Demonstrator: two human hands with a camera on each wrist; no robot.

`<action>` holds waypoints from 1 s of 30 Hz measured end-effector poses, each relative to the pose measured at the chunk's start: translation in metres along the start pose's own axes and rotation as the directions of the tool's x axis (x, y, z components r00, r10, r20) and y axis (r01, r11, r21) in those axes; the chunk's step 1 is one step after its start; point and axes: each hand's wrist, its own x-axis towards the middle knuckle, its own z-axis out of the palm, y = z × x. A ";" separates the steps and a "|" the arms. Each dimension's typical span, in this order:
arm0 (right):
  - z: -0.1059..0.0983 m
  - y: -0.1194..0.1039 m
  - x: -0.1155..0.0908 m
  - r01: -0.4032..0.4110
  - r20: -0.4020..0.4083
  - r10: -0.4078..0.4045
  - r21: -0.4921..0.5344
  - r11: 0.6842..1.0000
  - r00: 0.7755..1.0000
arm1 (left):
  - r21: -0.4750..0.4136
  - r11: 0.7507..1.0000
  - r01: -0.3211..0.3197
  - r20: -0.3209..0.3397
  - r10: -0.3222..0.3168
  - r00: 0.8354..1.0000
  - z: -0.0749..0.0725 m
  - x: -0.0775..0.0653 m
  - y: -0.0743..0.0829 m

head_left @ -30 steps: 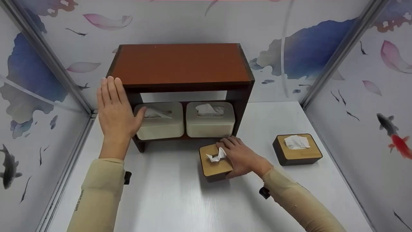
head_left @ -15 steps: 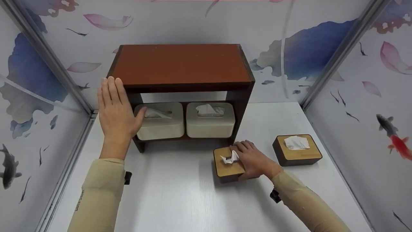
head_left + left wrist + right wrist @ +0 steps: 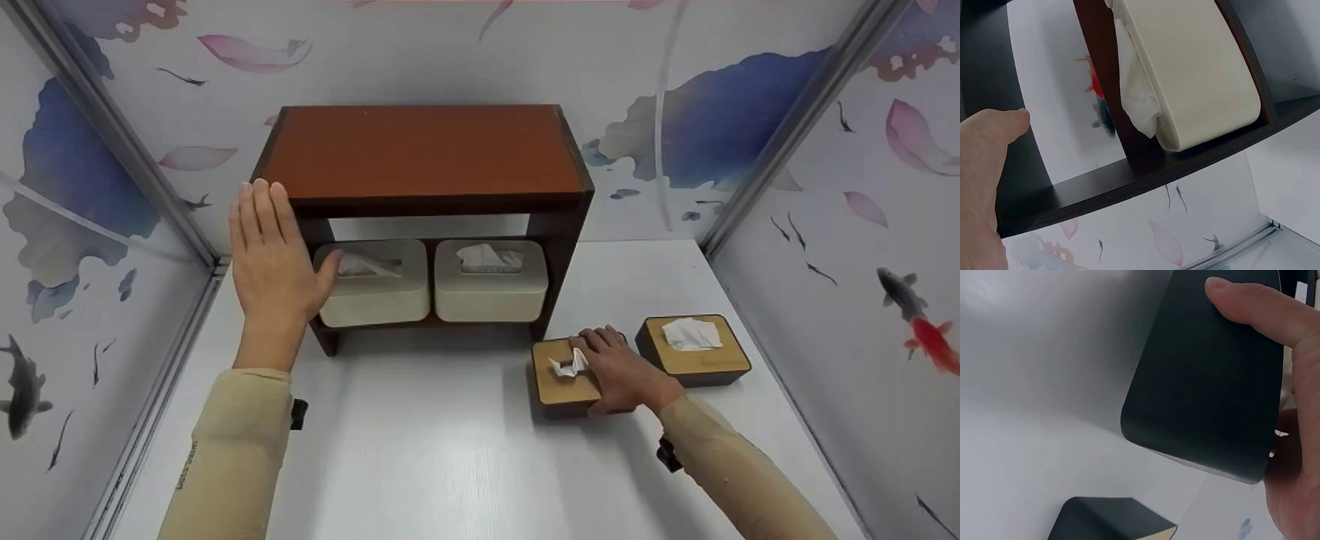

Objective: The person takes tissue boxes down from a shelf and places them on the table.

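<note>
My right hand point(image 3: 622, 375) grips a tissue box point(image 3: 555, 386) with a wooden lid and dark sides, a white tissue poking from its slot. In the right wrist view the thumb point(image 3: 1249, 304) lies along the dark side of that tissue box point(image 3: 1207, 377). My left hand point(image 3: 274, 262) rests fingers-straight at the left side of a brown wooden shelf point(image 3: 435, 150). On the lower board, two cream tissue boxes stand side by side, the left one point(image 3: 375, 304) near my left thumb and the right one point(image 3: 491, 304) beside it.
A second wooden-lidded tissue box point(image 3: 697, 364) sits on the white table point(image 3: 420, 450) at the right, close beyond my right hand. Printed panels point(image 3: 465, 52) with metal corner posts enclose the table at the back and sides.
My right hand has moved right with the wooden-lidded tissue box, away from the shelf front and nearer the second wooden-lidded box. My left hand has stayed at the shelf's side.
</note>
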 end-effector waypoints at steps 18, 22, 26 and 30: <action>0.002 0.038 0.005 -0.075 0.005 0.075 0.065 0.995 0.997 | 0.002 1.000 0.010 0.005 -0.010 1.000 0.002 0.001 0.000; 0.004 0.043 0.008 -0.089 0.016 0.088 0.066 0.994 0.996 | 0.000 1.000 0.011 -0.006 -0.011 1.000 0.002 0.000 0.000; 0.007 0.046 0.011 -0.096 0.024 0.095 0.067 0.993 0.995 | 0.007 1.000 0.011 -0.012 -0.011 1.000 0.002 0.000 0.000; 0.009 0.050 0.013 -0.106 0.016 0.105 0.066 0.992 0.994 | 0.018 1.000 0.014 0.003 -0.014 1.000 0.001 0.000 0.001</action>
